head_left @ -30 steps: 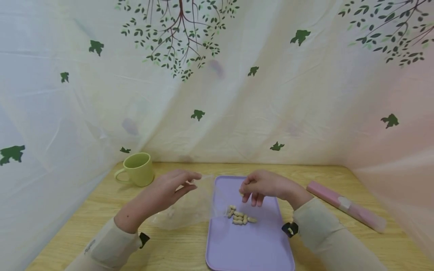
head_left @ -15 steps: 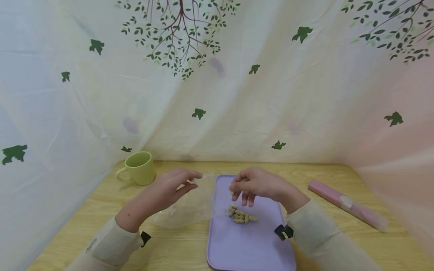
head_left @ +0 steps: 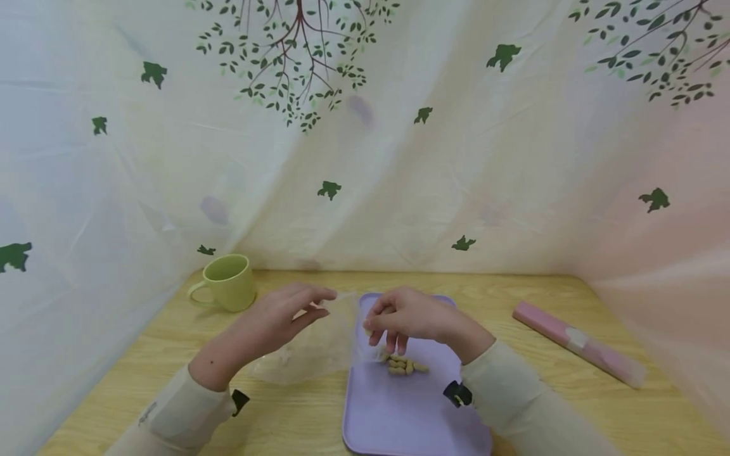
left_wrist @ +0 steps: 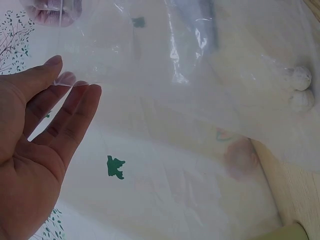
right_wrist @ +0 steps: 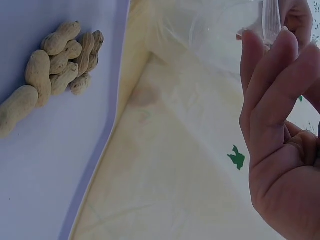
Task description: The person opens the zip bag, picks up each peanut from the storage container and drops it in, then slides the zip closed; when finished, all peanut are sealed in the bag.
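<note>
My left hand point(head_left: 285, 316) pinches the edge of a clear plastic bag point(head_left: 322, 351) between thumb and fingers, and the bag hangs to the right, low over the table. Inside it, the left wrist view shows a peanut point(left_wrist: 301, 79) at the bottom. My right hand point(head_left: 410, 316) is over the left part of the purple tray point(head_left: 410, 418), its fingertips beside the bag's raised edge. A pale peanut point(head_left: 367, 332) is pinched there, mostly covered by the fingers. Several more peanuts point(right_wrist: 55, 62) lie in a cluster on the tray, partly behind the right hand in the head view.
A green mug point(head_left: 229, 285) stands at the back left of the wooden table point(head_left: 285, 418). Along the right side lies a pink roll point(head_left: 576, 342) in a clear wrapper. A pale curtain point(head_left: 399, 190) printed with leaves and birds surrounds the table.
My right hand has moved left across the tray with the peanut, coming close to the bag's edge. The left hand keeps its hold on the bag with hardly any movement.
</note>
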Tool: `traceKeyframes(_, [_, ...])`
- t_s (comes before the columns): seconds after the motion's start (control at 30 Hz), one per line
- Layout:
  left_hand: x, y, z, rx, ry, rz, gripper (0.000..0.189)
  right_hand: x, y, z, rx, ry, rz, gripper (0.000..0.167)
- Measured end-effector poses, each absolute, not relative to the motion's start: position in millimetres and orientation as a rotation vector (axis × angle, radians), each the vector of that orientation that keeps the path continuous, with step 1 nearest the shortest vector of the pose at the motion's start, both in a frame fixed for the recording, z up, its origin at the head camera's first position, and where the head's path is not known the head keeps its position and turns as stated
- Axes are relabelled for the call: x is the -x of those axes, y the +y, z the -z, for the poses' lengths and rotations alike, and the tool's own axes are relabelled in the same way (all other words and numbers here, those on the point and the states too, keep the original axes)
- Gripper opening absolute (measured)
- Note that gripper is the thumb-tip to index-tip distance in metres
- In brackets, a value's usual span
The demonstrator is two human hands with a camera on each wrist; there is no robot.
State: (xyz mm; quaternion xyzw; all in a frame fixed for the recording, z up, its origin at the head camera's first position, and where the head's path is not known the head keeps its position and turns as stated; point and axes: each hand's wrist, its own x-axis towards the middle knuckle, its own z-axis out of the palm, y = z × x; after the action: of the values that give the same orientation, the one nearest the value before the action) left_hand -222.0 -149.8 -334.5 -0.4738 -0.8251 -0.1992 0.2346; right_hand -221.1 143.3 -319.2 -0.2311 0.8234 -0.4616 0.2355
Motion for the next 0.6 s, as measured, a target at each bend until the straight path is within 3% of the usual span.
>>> traceKeyframes(0.6, [223.2,-152.8,333.8,1.299,-2.263,0.531,0.035,217.5,139.9,316.2,0.593,2.301,1.217,0.024])
